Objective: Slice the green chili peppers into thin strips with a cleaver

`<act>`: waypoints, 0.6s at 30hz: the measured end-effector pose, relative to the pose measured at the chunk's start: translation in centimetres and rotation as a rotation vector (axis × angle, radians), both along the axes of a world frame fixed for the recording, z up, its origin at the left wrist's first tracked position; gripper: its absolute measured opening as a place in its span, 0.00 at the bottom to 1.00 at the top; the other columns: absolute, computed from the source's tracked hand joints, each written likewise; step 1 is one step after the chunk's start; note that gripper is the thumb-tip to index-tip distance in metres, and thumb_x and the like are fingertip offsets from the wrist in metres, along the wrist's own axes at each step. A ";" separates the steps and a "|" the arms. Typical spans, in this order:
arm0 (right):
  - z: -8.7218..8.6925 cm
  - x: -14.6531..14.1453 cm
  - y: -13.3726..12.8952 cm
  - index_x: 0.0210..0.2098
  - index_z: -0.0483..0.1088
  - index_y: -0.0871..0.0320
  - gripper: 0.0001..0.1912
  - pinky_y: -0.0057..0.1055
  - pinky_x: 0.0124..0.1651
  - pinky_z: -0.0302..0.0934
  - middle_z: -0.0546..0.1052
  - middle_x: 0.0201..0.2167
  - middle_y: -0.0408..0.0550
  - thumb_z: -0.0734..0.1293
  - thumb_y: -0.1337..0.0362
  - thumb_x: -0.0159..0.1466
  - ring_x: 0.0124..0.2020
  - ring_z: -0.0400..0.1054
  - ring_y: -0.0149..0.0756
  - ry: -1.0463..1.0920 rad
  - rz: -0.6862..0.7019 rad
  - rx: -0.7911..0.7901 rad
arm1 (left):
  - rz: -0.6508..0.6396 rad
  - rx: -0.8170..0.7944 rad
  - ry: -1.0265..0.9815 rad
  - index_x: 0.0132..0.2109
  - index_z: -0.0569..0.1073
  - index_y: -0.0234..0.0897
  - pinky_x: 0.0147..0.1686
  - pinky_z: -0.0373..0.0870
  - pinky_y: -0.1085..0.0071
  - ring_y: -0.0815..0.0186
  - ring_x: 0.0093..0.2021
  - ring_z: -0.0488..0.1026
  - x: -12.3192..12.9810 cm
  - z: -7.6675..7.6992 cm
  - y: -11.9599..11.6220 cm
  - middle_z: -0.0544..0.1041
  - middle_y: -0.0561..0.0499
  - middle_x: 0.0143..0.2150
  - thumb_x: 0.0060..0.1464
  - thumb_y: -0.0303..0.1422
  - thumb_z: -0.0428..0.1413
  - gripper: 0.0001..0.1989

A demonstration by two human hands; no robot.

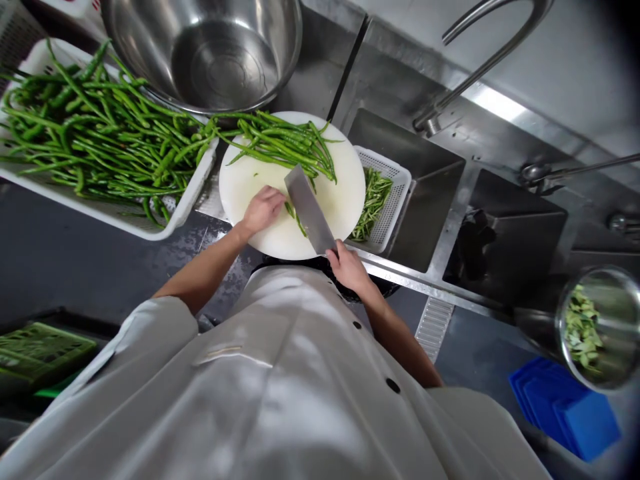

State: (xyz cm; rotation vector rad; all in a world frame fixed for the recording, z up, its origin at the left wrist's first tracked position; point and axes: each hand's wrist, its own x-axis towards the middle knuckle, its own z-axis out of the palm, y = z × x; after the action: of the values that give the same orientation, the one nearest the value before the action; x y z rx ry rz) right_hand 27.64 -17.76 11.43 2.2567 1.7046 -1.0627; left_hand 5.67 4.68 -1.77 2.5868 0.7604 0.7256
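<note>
My right hand point(349, 267) grips the handle of a cleaver point(311, 212), whose broad blade slants across the round white cutting board point(245, 230). Closed on the board just left of the blade, my left hand point(265, 210) presses down on green chili peppers point(289, 210); part of them is hidden under the fingers. Slim pieces of pepper stick out from that hand towards the blade. At the far side of the board lies a loose pile of long whole green chili peppers point(290, 143). Cut pepper pieces point(370, 207) fill a white perforated basket point(397, 213) to the right.
On the left, a large white basket point(193, 210) is heaped with whole green chili peppers. A big steel bowl point(225, 67) stands behind the board. Steel sinks point(430, 207) and a curved faucet point(480, 70) are at right. Lower right are a metal pot point(620, 320) and blue bins point(565, 407).
</note>
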 end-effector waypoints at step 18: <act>-2.9 9.8 -4.0 0.41 0.63 0.51 0.12 0.28 0.25 0.59 0.66 0.17 0.32 0.59 0.50 0.72 0.14 0.61 0.32 0.368 -0.482 0.074 | -0.028 0.139 0.295 0.56 0.78 0.37 0.55 0.65 0.55 0.55 0.51 0.71 -0.7 4.9 0.5 0.81 0.44 0.44 0.74 0.30 0.44 0.18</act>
State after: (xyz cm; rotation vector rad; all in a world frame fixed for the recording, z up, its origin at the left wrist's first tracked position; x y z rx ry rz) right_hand 37.45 -21.78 8.54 2.7375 1.3421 -1.6203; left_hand 4.93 5.21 3.09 2.8643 0.7808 0.4049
